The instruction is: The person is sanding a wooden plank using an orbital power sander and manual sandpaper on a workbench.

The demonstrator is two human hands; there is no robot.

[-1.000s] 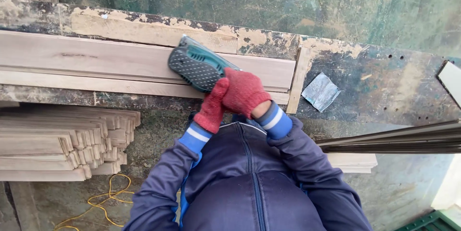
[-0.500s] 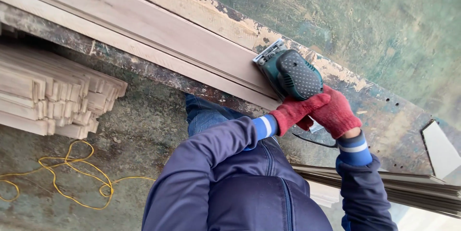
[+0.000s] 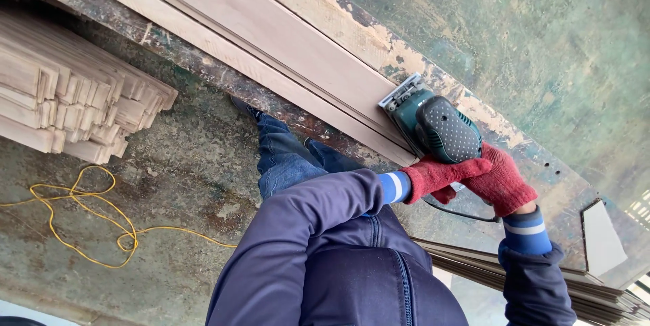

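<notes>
Green sander (image 3: 433, 126), dimpled dark grip, sits flat on the pale moulded wood strip (image 3: 271, 48) at the counter (image 3: 542, 163) edge; left hand (image 3: 443, 176) and right hand (image 3: 504, 180), red knit gloves, fingers wrapped closed around its rear

Soft, even daylight is filling the scene, bright without harshness. Shadows are staying faint and diffuse; only a dim band is lying under the counter (image 3: 203, 72) edge. The far lower right corner is washing out to near white. No strong glare is showing on the green sander (image 3: 437, 126). Focus is holding sharp across most of the view, and the horizon is sitting strongly tilted, with straight boards (image 3: 74, 106) bending slightly near the edges.
</notes>
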